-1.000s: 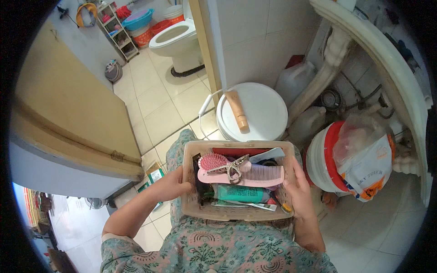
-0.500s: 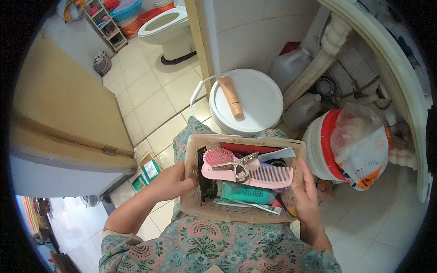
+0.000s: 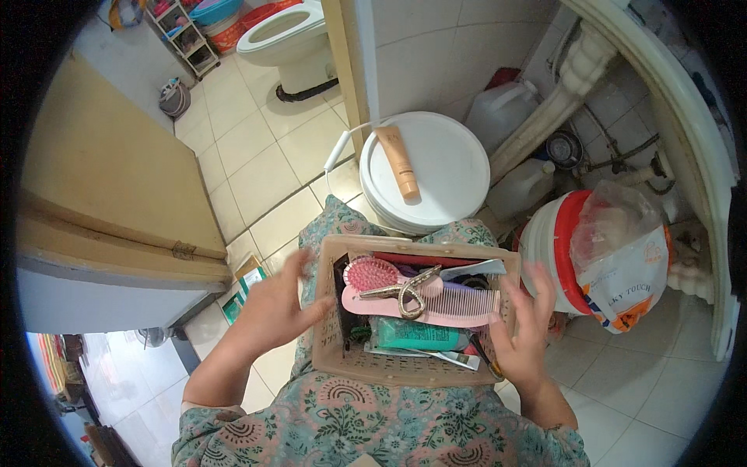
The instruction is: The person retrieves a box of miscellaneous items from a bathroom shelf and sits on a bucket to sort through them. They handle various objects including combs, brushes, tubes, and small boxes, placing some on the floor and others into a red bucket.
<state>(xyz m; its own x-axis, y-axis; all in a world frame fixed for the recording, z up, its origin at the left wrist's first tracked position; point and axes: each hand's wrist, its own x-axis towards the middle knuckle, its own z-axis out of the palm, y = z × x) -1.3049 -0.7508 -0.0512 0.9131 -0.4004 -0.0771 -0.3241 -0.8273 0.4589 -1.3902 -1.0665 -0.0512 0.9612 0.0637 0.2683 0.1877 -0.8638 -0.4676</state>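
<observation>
A beige plastic basket (image 3: pixel 373 373) rests on my lap, full of toiletries and hair things. On top lie a pink hairbrush (image 3: pixel 369 274), a pink comb (image 3: pixel 467 309) and a shiny metal hair clip (image 3: pixel 426 279) across them. Below these is a green tube (image 3: pixel 420 335); a pale blue flat piece (image 3: pixel 484 268) sticks up at the far right. My left hand (image 3: pixel 268 307) hovers at the basket's left side, thumb and fingers apart, holding nothing. My right hand (image 3: pixel 523 331) is at the right rim with fingers spread, the thumb side over the comb's end; whether it touches is unclear.
A white lidded bucket (image 3: pixel 459 171) stands ahead with a tan squeeze tube (image 3: pixel 398 162) on its lid. To the right are a red-rimmed bucket (image 3: pixel 574 253) with a plastic bag, plastic jugs (image 3: pixel 502 105) and a basin pedestal. A door (image 3: pixel 109 171) stands left; a toilet (image 3: pixel 299 54) is beyond.
Both hands have let go of the basket's sides and opened their fingers. The left hand has lifted slightly away; the basket stays on my lap, its contents nearly unmoved.
</observation>
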